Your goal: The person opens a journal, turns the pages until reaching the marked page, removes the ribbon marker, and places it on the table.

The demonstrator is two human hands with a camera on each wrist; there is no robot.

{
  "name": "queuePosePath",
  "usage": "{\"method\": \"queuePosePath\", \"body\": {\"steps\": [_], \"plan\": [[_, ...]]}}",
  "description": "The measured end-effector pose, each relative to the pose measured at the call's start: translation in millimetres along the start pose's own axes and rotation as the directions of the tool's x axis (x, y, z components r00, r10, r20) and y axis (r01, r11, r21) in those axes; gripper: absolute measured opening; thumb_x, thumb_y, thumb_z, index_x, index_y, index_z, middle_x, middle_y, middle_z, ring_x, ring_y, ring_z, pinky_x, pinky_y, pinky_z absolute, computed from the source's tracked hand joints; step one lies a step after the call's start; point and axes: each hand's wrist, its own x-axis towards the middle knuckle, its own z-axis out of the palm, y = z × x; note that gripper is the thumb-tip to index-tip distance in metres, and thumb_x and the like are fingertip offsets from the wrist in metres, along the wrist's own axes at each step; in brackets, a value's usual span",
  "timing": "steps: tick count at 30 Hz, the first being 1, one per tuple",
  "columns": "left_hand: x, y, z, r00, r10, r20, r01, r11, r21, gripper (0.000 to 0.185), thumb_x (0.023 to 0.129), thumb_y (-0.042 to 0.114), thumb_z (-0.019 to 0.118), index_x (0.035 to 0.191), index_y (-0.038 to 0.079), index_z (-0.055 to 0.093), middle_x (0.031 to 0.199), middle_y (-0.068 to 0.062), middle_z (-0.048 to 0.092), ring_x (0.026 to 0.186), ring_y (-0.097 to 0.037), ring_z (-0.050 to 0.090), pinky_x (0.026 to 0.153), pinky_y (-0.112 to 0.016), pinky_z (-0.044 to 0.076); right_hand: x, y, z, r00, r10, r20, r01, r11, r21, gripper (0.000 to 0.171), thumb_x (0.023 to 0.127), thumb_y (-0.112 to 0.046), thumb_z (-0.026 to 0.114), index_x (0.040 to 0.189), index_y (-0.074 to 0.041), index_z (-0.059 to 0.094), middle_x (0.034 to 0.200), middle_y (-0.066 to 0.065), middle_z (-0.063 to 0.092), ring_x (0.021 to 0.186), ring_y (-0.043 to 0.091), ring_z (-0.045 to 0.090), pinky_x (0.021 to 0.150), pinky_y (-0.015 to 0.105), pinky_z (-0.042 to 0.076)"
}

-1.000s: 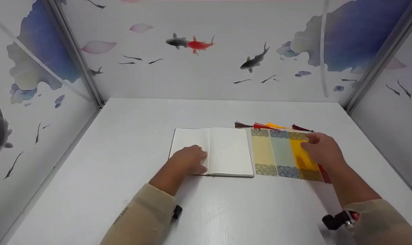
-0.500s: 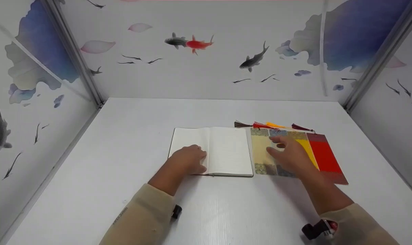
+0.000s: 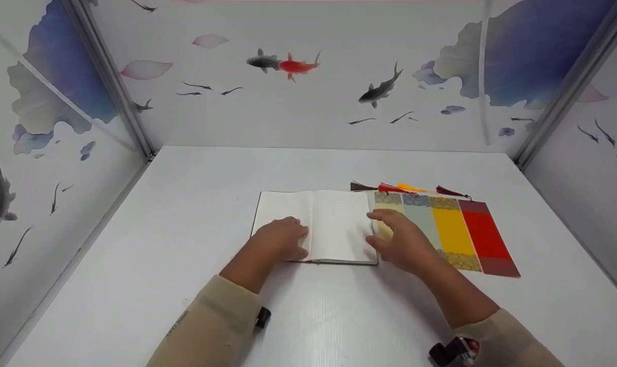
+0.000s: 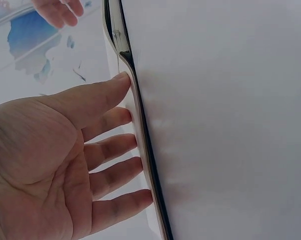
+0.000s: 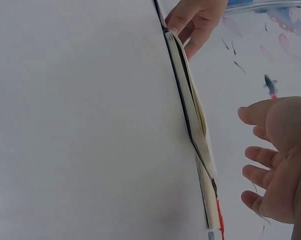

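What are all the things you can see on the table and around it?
open white-paged notebook with a dark cover: one, white pages, middle of the table.
flat rectangular bookmarks with patterned ends: four, cream, pale green, yellow and red, side by side just right of the notebook.
tassels: four, dark brown, red, yellow and maroon, at the far ends of the bookmarks.
white table: one, white, under everything.
fish-painted wall panels: white with blue, grey and red fish, around the table.
beige sleeves: two, on both arms.
left hand: one, fingers flat on the notebook's left page.
right hand: one, fingers spread, over the cream bookmark and the notebook's right edge.
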Motion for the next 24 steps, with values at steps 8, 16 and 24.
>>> {"method": "queuePosePath", "body": {"steps": [8,16,24], "plan": [[-0.9,-6.1,2.5,1.000,-0.010,0.006,0.010,0.997,-0.070,0.067,0.104,0.036,0.068,0.165,0.020,0.045,0.176,-0.003,0.037,0.165,-0.027,0.032,0.134,-0.047,0.029,1,10,13,0.976,-0.192,0.105,0.213,0.944,-0.253,0.080,0.097,-0.039,0.080,0.166,-0.036,0.040,0.180,-0.008,0.024,0.170,0.029,0.015,0.132,0.070,0.015],[-7.8,-20.9,6.2,0.999,-0.018,-0.040,0.009,0.974,-0.228,0.076,0.103,0.037,0.071,0.168,0.021,0.037,0.178,-0.002,0.031,0.167,-0.029,0.027,0.136,-0.050,0.025,1,17,19,0.947,-0.225,0.230,0.291,0.904,-0.312,0.066,0.106,-0.045,0.064,0.166,-0.036,0.038,0.178,-0.014,0.027,0.170,0.022,0.014,0.134,0.067,0.010],[-18.2,-51.6,-0.4,0.987,-0.137,-0.088,0.106,0.951,-0.290,0.091,0.102,0.046,0.069,0.172,0.012,0.022,0.179,-0.017,0.024,0.167,-0.037,0.023,0.135,-0.055,0.025,0,21,18,0.939,-0.219,0.263,0.299,0.901,-0.314,0.064,0.108,-0.044,0.060,0.167,-0.032,0.038,0.177,-0.012,0.031,0.169,0.023,0.020,0.135,0.066,0.012]]}}
